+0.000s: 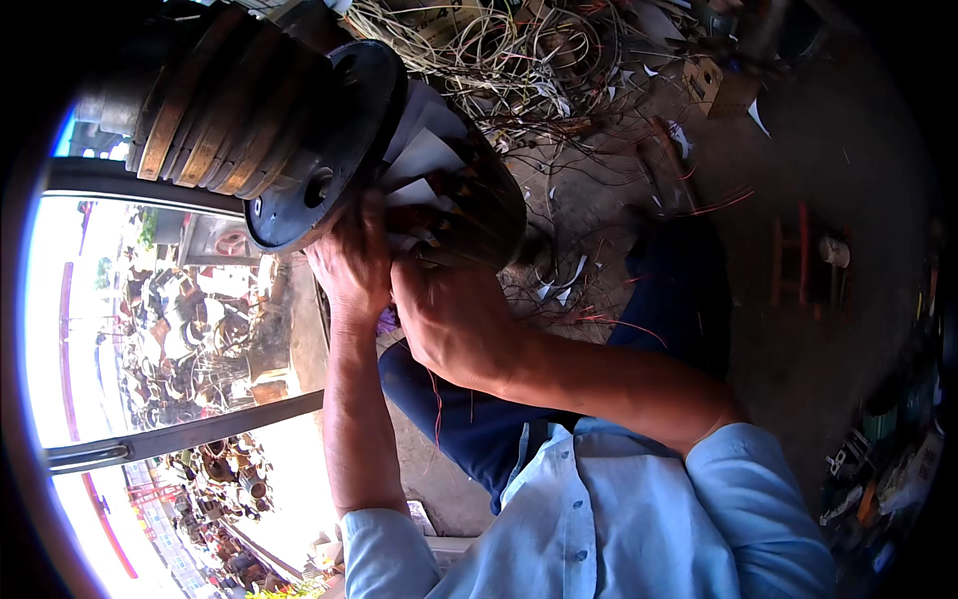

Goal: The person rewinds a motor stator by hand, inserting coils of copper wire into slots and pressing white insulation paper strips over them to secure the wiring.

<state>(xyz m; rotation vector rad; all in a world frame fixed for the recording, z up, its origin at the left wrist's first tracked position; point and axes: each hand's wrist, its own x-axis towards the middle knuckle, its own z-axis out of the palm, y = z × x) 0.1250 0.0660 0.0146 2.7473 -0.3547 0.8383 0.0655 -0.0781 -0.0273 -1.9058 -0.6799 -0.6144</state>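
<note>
Dark metal made up the big motor (329, 140) that filled the upper left of the frame. Its long axis ran from a ribbed, rust-brown pulley end at the far upper left down toward the centre, where the open drum end with white paper slips pointed to the lower right. A black round end plate (334, 150) sat across the middle of it.

The left hand (349, 265) lay just under the plate's lower rim, fingers curled and pressed against the motor's body. The right hand (449, 309) was just beside it at centre frame, bent in toward the drum's mouth; what its fingers gripped could not be told. Loose tangled wire (499, 50) lay on the ground at upper centre, behind the motor.
</note>
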